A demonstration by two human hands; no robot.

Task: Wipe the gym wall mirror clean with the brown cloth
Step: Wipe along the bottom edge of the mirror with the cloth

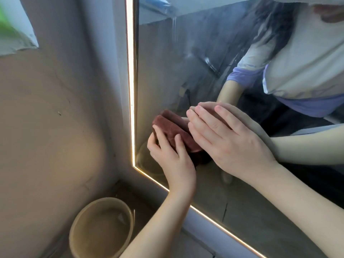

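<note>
Pressing flat on the brown cloth, right hand; left hand gripping its lower-left edge against mirror.

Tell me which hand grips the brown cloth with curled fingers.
The left hand, lower in view, curls round the brown cloth; the right hand lies flat on it.

2 hands | 1 brn cloth | 1 mirror | 1 bucket

Folded brown cloth against smeary, perhaps wet, mirror, lower-left corner.
</note>
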